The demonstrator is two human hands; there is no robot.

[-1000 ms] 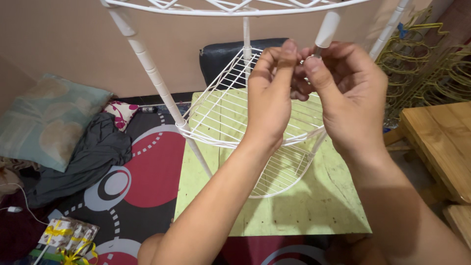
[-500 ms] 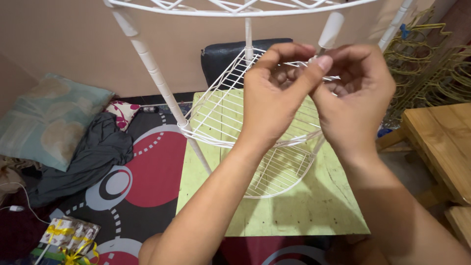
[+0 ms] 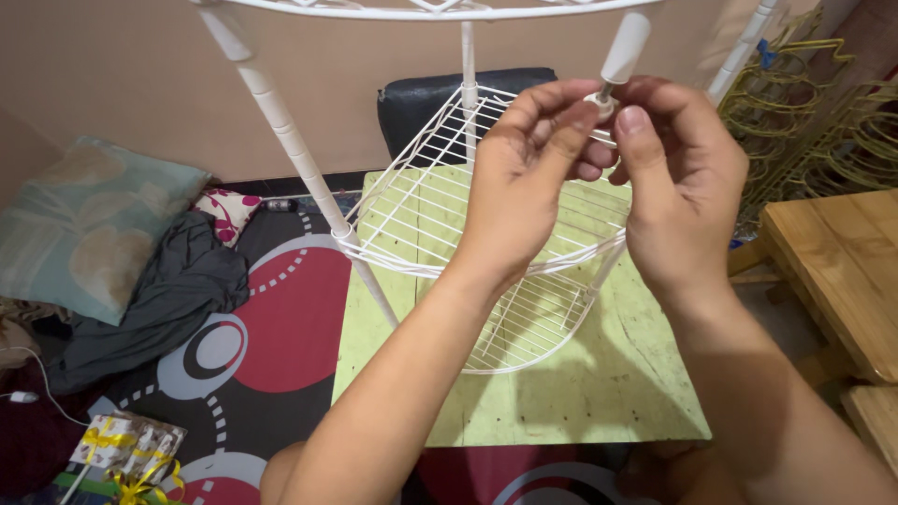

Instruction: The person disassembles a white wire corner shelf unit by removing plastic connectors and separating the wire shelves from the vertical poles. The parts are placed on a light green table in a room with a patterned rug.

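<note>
Shifted apart slightly since before, left hand (image 3: 519,187) and right hand (image 3: 678,182) pinch a small white fitting (image 3: 603,101) beneath the rack's white post (image 3: 625,47).

Two bare forearms are seen from above, entering from the lower edge and ending in two bare hands: the left hand (image 3: 524,201) and the right hand (image 3: 678,201). No sleeves, gloves, rings, watches or bracelets are worn on the parts in view. Fingernails are kept short and unpainted, as seen on the right thumb. The forearms are uncovered from the wrists down to the frame edge.
</note>
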